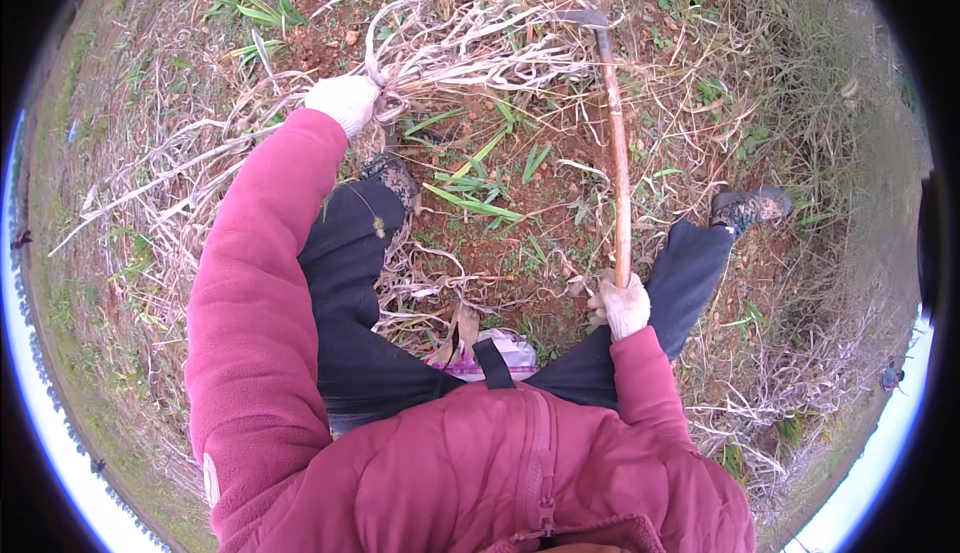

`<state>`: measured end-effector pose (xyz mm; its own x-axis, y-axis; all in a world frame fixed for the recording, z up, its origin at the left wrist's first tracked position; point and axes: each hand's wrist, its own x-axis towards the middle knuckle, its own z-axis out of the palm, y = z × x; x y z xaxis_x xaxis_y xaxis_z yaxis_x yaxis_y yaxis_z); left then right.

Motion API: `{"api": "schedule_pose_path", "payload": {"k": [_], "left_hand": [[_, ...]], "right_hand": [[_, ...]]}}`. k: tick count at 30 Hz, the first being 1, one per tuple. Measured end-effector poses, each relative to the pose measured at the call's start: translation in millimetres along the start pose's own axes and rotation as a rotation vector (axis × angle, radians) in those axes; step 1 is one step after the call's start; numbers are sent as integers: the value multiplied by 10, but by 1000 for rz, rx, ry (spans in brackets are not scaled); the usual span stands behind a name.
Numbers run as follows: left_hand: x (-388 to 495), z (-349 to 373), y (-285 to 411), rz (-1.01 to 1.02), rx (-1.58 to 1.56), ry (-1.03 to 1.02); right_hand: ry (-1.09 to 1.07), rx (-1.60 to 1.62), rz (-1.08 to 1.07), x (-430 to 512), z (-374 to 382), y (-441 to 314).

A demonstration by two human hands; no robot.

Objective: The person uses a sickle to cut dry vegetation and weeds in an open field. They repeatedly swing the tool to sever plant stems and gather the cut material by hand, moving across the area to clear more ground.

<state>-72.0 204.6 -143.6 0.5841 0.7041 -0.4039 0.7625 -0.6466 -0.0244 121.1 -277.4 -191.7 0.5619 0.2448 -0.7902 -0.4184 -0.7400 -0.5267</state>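
My left hand [345,103], in a white knit glove, grips a bundle of dry, pale plant stalks and leaves [480,62]. The bundle spreads to the right of the fist, with loose ends trailing to the left. My right hand [624,305], gloved too, holds the lower end of a long wooden handle. It belongs to a sickle or small hooked hoe [616,140], pointing away from me. The tool's dark metal blade [586,18] turns left at the far end, by the tips of the dry leaves. Whether the blade touches them cannot be told.
Reddish soil [555,204] with green shoots [476,200] lies between my boots [752,206]. A white and purple bag [506,354] is close below my body. Dry stalks [172,170] cover the ground at left; tall grass [817,95] stands at right. A distant person [891,377] shows at the right rim.
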Motion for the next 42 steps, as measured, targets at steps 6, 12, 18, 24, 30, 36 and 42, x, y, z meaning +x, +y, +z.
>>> {"api": "schedule_pose_path", "payload": {"k": [6,12,18,24,30,36,42], "left_hand": [[-477,-74,107,135,183,-124],[-417,-12,301,190,174,-143],[-370,105,179,185,106,-112],[-272,255,122,121,-98,-77],[-186,107,400,259,322,113],[118,366,852,280,103,145],[552,907,651,128,14,156]], "right_hand": [[123,326,-274,-103,155,-593],[475,-659,-569,542,367,-1640],[472,-985,-545,422,311,-1786],[431,-1045,-352,-294,-184,-754],[392,-1117,-464,-185,-22,-570],[311,-942,-430,70,99,-623],[222,-782,-137,313,217,-459]]}}
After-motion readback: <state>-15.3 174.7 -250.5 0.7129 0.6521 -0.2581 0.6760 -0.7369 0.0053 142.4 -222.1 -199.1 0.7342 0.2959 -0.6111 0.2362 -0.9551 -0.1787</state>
